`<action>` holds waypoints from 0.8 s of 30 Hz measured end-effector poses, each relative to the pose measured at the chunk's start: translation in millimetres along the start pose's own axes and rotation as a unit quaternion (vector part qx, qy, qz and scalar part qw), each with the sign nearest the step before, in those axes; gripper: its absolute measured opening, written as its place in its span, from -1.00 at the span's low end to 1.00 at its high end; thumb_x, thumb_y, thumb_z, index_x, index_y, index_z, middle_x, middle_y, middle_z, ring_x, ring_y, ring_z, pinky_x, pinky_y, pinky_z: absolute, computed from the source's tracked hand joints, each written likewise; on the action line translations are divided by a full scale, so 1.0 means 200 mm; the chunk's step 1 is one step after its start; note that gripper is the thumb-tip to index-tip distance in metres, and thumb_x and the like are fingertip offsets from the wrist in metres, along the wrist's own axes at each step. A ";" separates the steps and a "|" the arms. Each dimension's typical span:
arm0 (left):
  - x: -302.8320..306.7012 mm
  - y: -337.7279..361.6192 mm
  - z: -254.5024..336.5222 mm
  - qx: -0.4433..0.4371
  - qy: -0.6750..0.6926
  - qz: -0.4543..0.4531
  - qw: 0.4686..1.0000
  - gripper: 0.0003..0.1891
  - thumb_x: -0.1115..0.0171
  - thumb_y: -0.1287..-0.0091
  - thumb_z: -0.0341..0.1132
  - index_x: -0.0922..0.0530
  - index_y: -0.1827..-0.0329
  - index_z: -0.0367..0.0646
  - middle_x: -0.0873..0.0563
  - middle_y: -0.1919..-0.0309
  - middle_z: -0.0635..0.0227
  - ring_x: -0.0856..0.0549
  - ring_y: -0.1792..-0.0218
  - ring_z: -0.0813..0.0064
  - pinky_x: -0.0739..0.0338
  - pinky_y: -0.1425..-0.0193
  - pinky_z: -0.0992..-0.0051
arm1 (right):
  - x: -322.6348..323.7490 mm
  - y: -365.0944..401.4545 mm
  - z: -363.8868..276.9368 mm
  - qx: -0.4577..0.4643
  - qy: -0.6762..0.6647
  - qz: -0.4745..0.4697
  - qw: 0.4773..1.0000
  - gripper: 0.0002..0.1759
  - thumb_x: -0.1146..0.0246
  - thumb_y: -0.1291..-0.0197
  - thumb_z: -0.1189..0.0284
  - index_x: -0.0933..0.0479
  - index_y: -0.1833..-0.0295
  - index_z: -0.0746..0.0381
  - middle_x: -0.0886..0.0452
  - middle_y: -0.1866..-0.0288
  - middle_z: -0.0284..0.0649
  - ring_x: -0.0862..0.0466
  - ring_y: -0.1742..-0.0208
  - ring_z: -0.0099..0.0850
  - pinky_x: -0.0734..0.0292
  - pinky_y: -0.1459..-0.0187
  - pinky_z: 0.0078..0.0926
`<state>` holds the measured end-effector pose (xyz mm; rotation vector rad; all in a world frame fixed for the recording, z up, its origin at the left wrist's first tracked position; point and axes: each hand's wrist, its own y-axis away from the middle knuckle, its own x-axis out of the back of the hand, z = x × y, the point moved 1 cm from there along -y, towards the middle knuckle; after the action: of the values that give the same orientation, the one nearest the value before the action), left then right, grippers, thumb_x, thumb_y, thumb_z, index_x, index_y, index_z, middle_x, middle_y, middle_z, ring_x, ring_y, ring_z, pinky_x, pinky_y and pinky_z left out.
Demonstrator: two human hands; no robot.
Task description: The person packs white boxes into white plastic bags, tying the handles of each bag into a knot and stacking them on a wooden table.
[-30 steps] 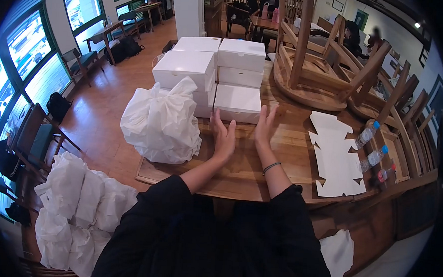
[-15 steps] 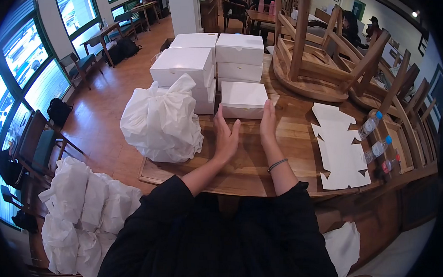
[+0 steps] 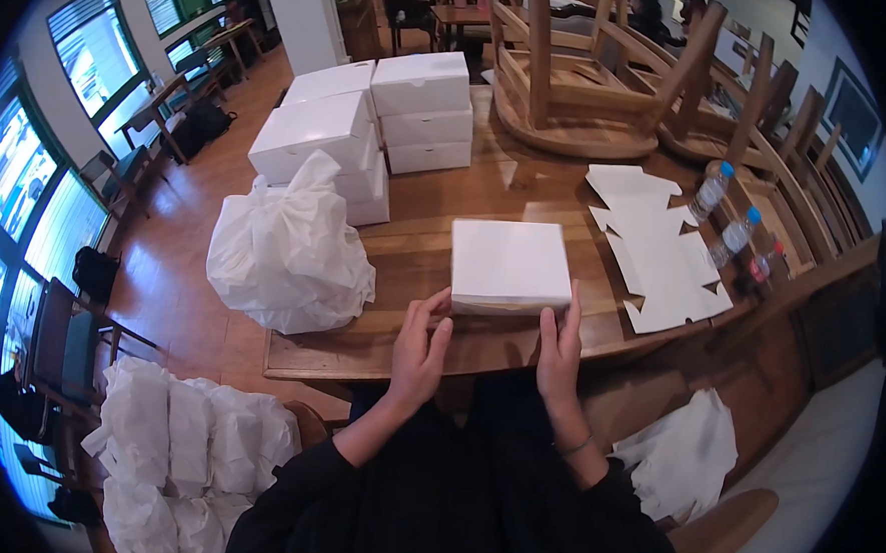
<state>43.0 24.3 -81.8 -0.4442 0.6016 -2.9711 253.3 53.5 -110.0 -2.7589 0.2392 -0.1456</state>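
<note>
A closed white cardboard box [image 3: 511, 262] is at the front of the wooden table, between my two hands. My left hand [image 3: 422, 343] presses its fingers against the box's near left corner. On the opposite side, my right hand [image 3: 562, 345] has its fingers along the near right corner. A knotted white plastic bag [image 3: 289, 248], bulging, stands to the left of my left hand. Behind it are stacked white boxes [image 3: 315, 130] and another stack [image 3: 426, 125]. To the right of the held box lies a flat, unfolded white carton [image 3: 655, 250].
Upturned wooden chairs [image 3: 581, 124] rest on the far right of the table [image 3: 415, 245]. Plastic bottles with blue caps [image 3: 710, 192] stand along the right edge. Several filled white bags [image 3: 194, 434] sit lower left, and white sheets [image 3: 682, 459] lie lower right.
The single box has come away from beside the stacks toward the table's front edge, with both hands at its sides. The view has turned somewhat to the right.
</note>
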 end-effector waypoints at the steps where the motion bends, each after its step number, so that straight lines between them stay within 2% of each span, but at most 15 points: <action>1: -0.01 0.01 -0.03 0.018 0.025 0.011 0.999 -0.60 -0.02 -0.60 -0.36 -0.38 -0.44 -0.28 -0.57 -0.07 0.14 -0.65 -0.04 0.34 -0.49 -0.26 0.41 | 0.04 -0.01 -0.02 0.005 0.048 -0.020 0.999 -0.22 -0.07 -0.59 0.21 0.05 -0.66 0.42 -0.12 -0.67 0.18 -0.19 -0.66 -0.14 -0.04 -0.60 -0.28; 4: 0.02 0.00 -0.05 0.076 0.069 0.011 0.995 -0.60 -0.01 -0.62 -0.32 -0.38 -0.44 -0.28 -0.54 -0.11 0.15 -0.61 -0.09 0.37 -0.46 -0.31 0.40 | 0.11 -0.06 -0.06 -0.002 0.044 -0.033 0.998 -0.20 -0.07 -0.59 0.17 0.06 -0.67 0.40 -0.13 -0.67 0.17 -0.17 -0.68 -0.15 -0.03 -0.60 -0.28; 5: 0.03 -0.01 -0.05 0.062 0.062 0.026 0.996 -0.60 -0.01 -0.63 -0.31 -0.37 -0.44 -0.28 -0.53 -0.13 0.14 -0.59 -0.12 0.37 -0.44 -0.33 0.40 | 0.14 -0.08 -0.08 -0.002 0.012 -0.020 1.000 -0.19 -0.09 -0.58 0.16 0.05 -0.68 0.38 -0.13 -0.68 0.12 -0.15 -0.69 -0.18 -0.04 -0.60 -0.29; 7: 0.03 -0.06 -0.05 0.032 0.049 0.052 0.997 -0.59 -0.01 -0.63 -0.29 -0.36 -0.45 -0.28 -0.51 -0.17 0.13 -0.56 -0.18 0.36 -0.42 -0.36 0.39 | 0.27 -0.11 -0.18 0.035 0.103 0.024 0.994 -0.22 -0.10 -0.58 0.21 0.03 -0.68 0.34 -0.16 -0.68 0.05 -0.18 -0.67 -0.23 -0.10 -0.59 -0.32; 9: 0.04 -0.10 -0.08 0.021 0.056 0.067 0.996 -0.57 -0.01 -0.63 -0.27 -0.35 -0.47 -0.26 -0.49 -0.20 0.11 -0.54 -0.21 0.34 -0.40 -0.38 0.38 | 0.43 -0.16 -0.30 0.051 0.006 0.117 0.992 -0.26 -0.15 -0.53 0.39 -0.02 -0.69 0.27 -0.22 -0.65 -0.03 -0.25 -0.62 -0.33 -0.21 -0.54 -0.36; 10: 0.04 -0.10 -0.11 0.016 0.061 0.069 0.996 -0.56 -0.01 -0.63 -0.26 -0.34 -0.47 -0.26 -0.48 -0.22 0.11 -0.52 -0.22 0.33 -0.39 -0.39 0.38 | 0.58 -0.19 -0.28 0.110 0.017 0.158 0.981 -0.26 -0.15 -0.51 0.46 -0.03 -0.69 0.25 -0.23 -0.64 0.01 -0.32 -0.57 -0.33 -0.24 -0.51 -0.35; 12: 0.05 -0.10 -0.17 0.066 0.029 0.054 0.996 -0.52 -0.01 -0.64 -0.17 -0.33 -0.50 -0.23 -0.49 -0.32 0.08 -0.50 -0.31 0.24 -0.35 -0.45 0.30 | 0.86 -0.20 -0.35 0.160 0.083 0.248 0.952 -0.32 -0.16 -0.51 0.48 -0.11 -0.65 0.25 -0.33 -0.56 0.00 -0.39 -0.52 -0.28 -0.30 -0.48 -0.29; 14: 0.05 -0.10 -0.11 0.073 0.076 0.042 0.993 -0.51 -0.02 -0.63 -0.15 -0.34 -0.50 -0.21 -0.49 -0.36 0.11 -0.48 -0.36 0.25 -0.32 -0.48 0.29 | 1.19 -0.16 -0.38 0.130 0.208 0.345 0.906 -0.33 -0.27 -0.46 0.38 -0.23 -0.60 0.20 -0.52 -0.39 -0.02 -0.50 -0.42 -0.27 -0.39 -0.41 -0.28; 17: 0.04 -0.10 -0.17 0.032 0.033 0.043 0.998 -0.51 -0.04 -0.62 -0.16 -0.34 -0.51 -0.18 -0.50 -0.36 0.17 -0.49 -0.35 0.31 -0.33 -0.46 0.32 | 1.71 0.04 -0.31 -0.001 0.390 0.361 0.847 -0.31 -0.37 -0.36 0.19 -0.35 -0.51 0.20 -0.67 -0.20 0.06 -0.66 -0.24 -0.18 -0.52 -0.28 -0.31; 18: 0.04 -0.10 -0.20 0.027 0.030 0.046 0.998 -0.51 -0.04 -0.62 -0.17 -0.34 -0.52 -0.17 -0.50 -0.36 0.19 -0.50 -0.34 0.34 -0.34 -0.43 0.34 | 1.82 0.16 -0.30 -0.095 0.456 0.341 0.817 -0.24 -0.39 -0.29 0.09 -0.37 -0.48 0.23 -0.68 -0.17 0.16 -0.70 -0.21 -0.08 -0.54 -0.26 -0.25; 19: 0.05 -0.10 -0.20 0.044 0.053 0.040 0.997 -0.51 -0.05 -0.62 -0.17 -0.34 -0.52 -0.17 -0.50 -0.37 0.19 -0.50 -0.34 0.35 -0.35 -0.40 0.36 | 1.99 0.27 -0.20 -0.196 0.495 0.309 0.788 -0.23 -0.46 -0.22 0.10 -0.43 -0.46 0.21 -0.71 -0.11 0.04 -0.69 -0.18 -0.19 -0.54 -0.25 -0.32; 21: 0.05 -0.10 -0.22 0.063 0.087 0.038 0.993 -0.52 -0.05 -0.62 -0.19 -0.35 -0.52 -0.17 -0.50 -0.39 0.19 -0.51 -0.35 0.37 -0.37 -0.35 0.39 | 2.21 0.49 -0.04 -0.349 0.578 0.173 0.717 -0.15 -0.53 -0.06 0.07 -0.49 -0.38 0.31 -0.68 -0.22 0.09 -0.68 -0.25 -0.16 -0.53 -0.28 -0.27; 22: 0.05 -0.09 -0.23 0.065 0.100 0.043 0.992 -0.52 -0.05 -0.62 -0.19 -0.35 -0.52 -0.17 -0.49 -0.40 0.18 -0.52 -0.35 0.37 -0.38 -0.33 0.40 | 2.18 0.57 -0.06 -0.421 0.501 0.083 0.752 -0.09 -0.57 0.06 0.03 -0.52 -0.34 0.35 -0.68 -0.22 0.09 -0.69 -0.23 -0.13 -0.53 -0.28 -0.24; 23: 0.05 -0.09 -0.22 0.063 0.098 0.039 0.992 -0.53 -0.05 -0.62 -0.21 -0.35 -0.51 -0.17 -0.49 -0.41 0.17 -0.53 -0.35 0.35 -0.38 -0.34 0.38 | 2.27 0.69 0.15 -0.472 0.499 0.088 0.721 -0.04 -0.59 0.16 0.00 -0.55 -0.30 0.38 -0.67 -0.24 0.09 -0.68 -0.23 -0.12 -0.52 -0.27 -0.20; 24: 0.05 -0.08 -0.21 0.064 0.094 0.035 0.993 -0.54 -0.04 -0.62 -0.21 -0.36 -0.51 -0.16 -0.49 -0.41 0.17 -0.53 -0.34 0.35 -0.38 -0.34 0.38 | 2.32 0.74 0.29 -0.552 0.464 -0.001 0.693 0.08 -0.62 0.25 -0.08 -0.52 -0.31 0.44 -0.62 -0.32 0.10 -0.65 -0.28 -0.11 -0.48 -0.30 -0.21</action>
<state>20.5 53.6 -108.8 -0.1302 0.4272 -2.9824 693.4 -146.7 -186.2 -3.4547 0.7836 -2.0248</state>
